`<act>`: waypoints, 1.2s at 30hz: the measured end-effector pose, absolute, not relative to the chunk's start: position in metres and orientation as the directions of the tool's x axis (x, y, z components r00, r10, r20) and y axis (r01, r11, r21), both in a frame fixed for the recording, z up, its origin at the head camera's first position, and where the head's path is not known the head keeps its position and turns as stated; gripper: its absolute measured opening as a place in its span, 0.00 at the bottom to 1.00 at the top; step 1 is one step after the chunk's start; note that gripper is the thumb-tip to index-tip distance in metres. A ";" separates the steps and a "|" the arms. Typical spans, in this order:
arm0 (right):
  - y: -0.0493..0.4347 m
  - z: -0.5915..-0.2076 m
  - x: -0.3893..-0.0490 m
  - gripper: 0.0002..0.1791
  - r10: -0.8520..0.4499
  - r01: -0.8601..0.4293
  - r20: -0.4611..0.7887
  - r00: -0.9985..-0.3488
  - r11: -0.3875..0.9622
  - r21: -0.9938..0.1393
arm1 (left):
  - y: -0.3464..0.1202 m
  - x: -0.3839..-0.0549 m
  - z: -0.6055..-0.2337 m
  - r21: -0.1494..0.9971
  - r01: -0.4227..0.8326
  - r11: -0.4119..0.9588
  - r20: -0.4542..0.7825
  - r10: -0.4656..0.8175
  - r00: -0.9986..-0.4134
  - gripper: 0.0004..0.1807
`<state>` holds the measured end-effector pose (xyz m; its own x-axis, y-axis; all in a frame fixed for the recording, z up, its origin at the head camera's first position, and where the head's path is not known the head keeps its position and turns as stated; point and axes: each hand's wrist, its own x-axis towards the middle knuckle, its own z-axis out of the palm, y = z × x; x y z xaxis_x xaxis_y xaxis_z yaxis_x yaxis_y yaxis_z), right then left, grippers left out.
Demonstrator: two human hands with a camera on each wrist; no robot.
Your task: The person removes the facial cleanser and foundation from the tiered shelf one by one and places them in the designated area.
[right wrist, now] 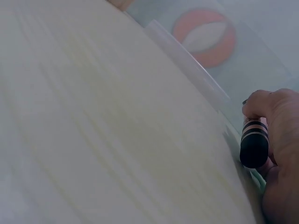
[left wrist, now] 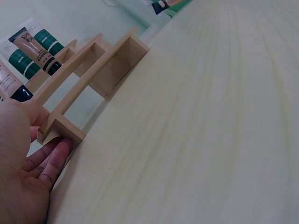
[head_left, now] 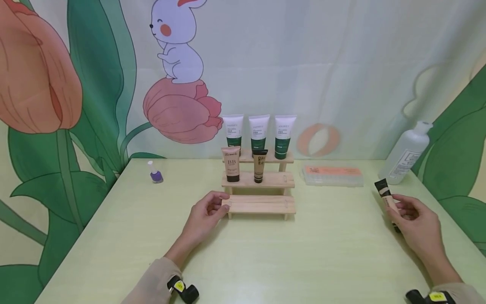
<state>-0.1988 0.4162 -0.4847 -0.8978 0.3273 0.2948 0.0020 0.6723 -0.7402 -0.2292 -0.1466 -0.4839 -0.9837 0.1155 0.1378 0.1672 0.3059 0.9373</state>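
Note:
My left hand [head_left: 203,213] pinches the left end of the lowest step of a three-tier wooden display stand [head_left: 262,207]. In the left wrist view its fingers [left wrist: 58,158] reach under the step's end. Three white-and-green tubes [head_left: 282,137] stand on the top tier. On the middle tier are a pink BB cream tube [head_left: 232,164] and a slim gold-brown tube [head_left: 259,166], while the lowest tier is bare. Over at the right, my right hand [head_left: 417,217] grips a slim beige tube with black ends [head_left: 387,198], held tilted; its black cap [right wrist: 254,150] shows in the right wrist view.
A clear flat case with an orange label [head_left: 334,176] lies right of the stand. Behind the right hand stands a large white bottle [head_left: 405,154]. At the back left is a small purple bottle with a white cap [head_left: 155,173]. A printed curtain [head_left: 273,63] hangs behind the table.

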 end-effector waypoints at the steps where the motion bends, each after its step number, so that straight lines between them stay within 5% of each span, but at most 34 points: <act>1: 0.416 -0.484 -0.199 0.30 0.325 0.006 0.290 -0.900 0.675 -0.738 | -0.146 -0.230 -0.483 0.937 0.171 0.306 0.142 0.115 -0.983 0.14; 29: 0.416 -0.486 -0.199 0.29 0.307 0.051 0.281 -0.909 0.753 -0.656 | -0.146 -0.230 -0.485 0.939 0.160 0.304 0.133 0.106 -0.985 0.14; 36: 0.416 -0.482 -0.198 0.38 0.429 0.129 0.232 -0.873 0.663 -0.738 | -0.147 -0.230 -0.485 0.932 0.164 0.324 0.136 0.107 -0.985 0.14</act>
<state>-0.1979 0.4158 -0.4822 -0.8728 0.4292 0.2324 0.1294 0.6626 -0.7377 -0.2301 -0.1467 -0.4850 -0.9849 0.1068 0.1364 0.1642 0.3244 0.9316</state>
